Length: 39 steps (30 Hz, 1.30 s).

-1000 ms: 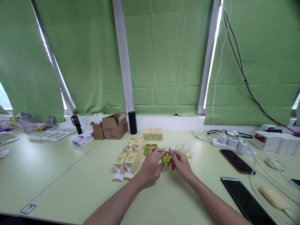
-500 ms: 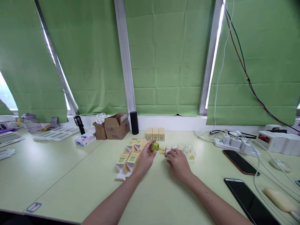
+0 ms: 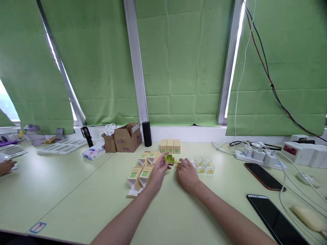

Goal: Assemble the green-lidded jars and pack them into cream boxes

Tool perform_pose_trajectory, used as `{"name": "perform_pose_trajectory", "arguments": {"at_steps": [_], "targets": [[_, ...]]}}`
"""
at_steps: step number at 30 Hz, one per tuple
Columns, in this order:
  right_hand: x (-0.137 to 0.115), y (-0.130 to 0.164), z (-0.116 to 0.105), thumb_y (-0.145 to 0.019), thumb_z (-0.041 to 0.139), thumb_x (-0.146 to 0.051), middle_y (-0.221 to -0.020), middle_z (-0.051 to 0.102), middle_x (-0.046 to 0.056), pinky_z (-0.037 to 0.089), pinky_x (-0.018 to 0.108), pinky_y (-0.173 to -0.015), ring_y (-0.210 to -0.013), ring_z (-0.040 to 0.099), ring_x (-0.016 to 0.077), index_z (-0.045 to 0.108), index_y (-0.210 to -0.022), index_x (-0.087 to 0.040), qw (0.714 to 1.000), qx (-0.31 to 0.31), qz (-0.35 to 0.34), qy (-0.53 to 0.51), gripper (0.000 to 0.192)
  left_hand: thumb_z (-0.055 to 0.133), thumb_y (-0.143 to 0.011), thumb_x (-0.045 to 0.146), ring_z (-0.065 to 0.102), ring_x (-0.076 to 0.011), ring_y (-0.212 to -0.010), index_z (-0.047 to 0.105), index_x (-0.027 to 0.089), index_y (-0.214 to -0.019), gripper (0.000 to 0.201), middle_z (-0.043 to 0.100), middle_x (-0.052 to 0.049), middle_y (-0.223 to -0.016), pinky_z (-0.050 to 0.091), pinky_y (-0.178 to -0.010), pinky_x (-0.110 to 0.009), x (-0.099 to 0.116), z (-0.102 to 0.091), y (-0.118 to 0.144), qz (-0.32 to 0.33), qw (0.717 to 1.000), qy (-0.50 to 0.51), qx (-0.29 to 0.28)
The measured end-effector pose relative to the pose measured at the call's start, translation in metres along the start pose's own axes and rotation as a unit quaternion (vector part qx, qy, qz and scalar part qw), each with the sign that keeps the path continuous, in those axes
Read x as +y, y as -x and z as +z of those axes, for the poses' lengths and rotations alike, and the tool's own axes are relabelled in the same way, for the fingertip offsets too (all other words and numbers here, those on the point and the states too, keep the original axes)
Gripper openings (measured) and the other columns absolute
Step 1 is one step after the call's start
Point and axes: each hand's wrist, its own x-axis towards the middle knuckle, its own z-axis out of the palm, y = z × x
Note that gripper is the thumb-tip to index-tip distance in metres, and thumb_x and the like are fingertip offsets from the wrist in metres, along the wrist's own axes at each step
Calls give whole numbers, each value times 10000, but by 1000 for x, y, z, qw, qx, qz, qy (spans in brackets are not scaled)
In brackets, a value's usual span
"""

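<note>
In my left hand (image 3: 158,172) is a small green box-like container (image 3: 168,159), its open hollow side turned toward me. My right hand (image 3: 187,175) is lowered to the table just right of it, fingers curled over small yellow pieces (image 3: 176,164); what lies between the fingertips is hidden. Several clear plastic cups with yellow centres (image 3: 204,165) stand to the right of that hand. Left of my left hand are several opened cardboard boxes with green labels (image 3: 144,174), flaps hanging out. Closed boxes of the same kind (image 3: 170,146) stand in a row behind.
A brown carton (image 3: 127,139), a black cylinder (image 3: 146,133) and a tissue pack (image 3: 93,152) line the back left. On the right lie two phones (image 3: 264,176), a power strip (image 3: 255,158) and loose cables. Another person's hand (image 3: 6,166) shows at the left edge.
My right hand has moved left, from the white pieces to the small yellow ones. The green container has turned in my left hand, showing its hollow. Another person's hand has appeared at far left.
</note>
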Motion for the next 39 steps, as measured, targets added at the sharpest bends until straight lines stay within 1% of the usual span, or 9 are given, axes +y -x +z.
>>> {"name": "perform_pose_trajectory", "arguments": {"at_steps": [8,13,17,23,26,29,32,35,39], "targets": [[-2,-4,5,-919,546,-90,-903,768,156,326,480,-1112,-1149,579,322,810,-930,-147,1000,24,0,14,270,757,-836,412,708,-208,-915,580,189,-1362,598,752,-133,-1146,460,-787,-298,-3,0,0,-15,999,38,-25],[-5,10,-11,-910,533,-46,-936,755,131,337,456,-1077,-1096,577,303,776,-938,-157,997,70,-16,13,270,746,-840,397,712,-216,-924,583,183,-1353,579,756,-140,-1136,452,-773,-298,0,2,2,-18,998,50,-23],[-4,31,-21,-881,548,-29,-967,759,99,334,439,-1049,-977,599,262,747,-921,-192,992,119,-11,-35,260,747,-832,362,707,-206,-916,583,183,-1352,575,751,-130,-1136,442,-764,-290,0,6,5,-28,998,56,-22],[0,45,-12,-890,516,-30,-734,719,57,388,374,-857,-730,595,197,709,-776,-200,976,182,32,-119,282,738,-843,374,712,-223,-938,589,183,-1338,551,749,-136,-1150,441,-768,-303,-1,10,8,-37,998,35,-35],[2,45,-14,-936,489,-77,-777,737,68,400,344,-766,-741,624,201,723,-865,-198,958,202,58,-194,273,747,-835,370,711,-223,-928,595,176,-1325,548,752,-135,-1136,437,-769,-302,0,12,9,-38,998,39,-39],[6,45,-20,-1002,477,-189,-972,766,96,462,351,-790,-889,669,234,726,-1044,-211,914,241,95,-312,254,760,-826,372,709,-223,-928,603,170,-1316,553,751,-131,-1125,435,-773,-298,2,14,11,-44,997,41,-41],[11,44,-25,-1020,506,-305,-1024,758,96,518,361,-795,-921,682,235,733,-1055,-228,841,258,135,-456,243,781,-814,385,711,-227,-933,615,168,-1309,565,748,-128,-1124,438,-786,-300,3,17,14,-56,997,36,-43],[16,43,-24,-971,602,-442,-971,757,87,532,339,-723,-852,688,225,750,-998,-220,759,240,204,-570,268,801,-802,407,714,-230,-915,613,172,-1331,609,751,-123,-1096,437,-787,-303,2,20,15,-65,996,31,-52],[20,40,-19,-860,706,-593,-748,709,55,473,284,-565,-673,626,185,740,-873,-187,665,214,270,-662,407,820,-787,447,710,-226,-888,618,173,-1346,654,753,-119,-1064,430,-775,-301,-1,22,16,-70,995,26,-65]]}}
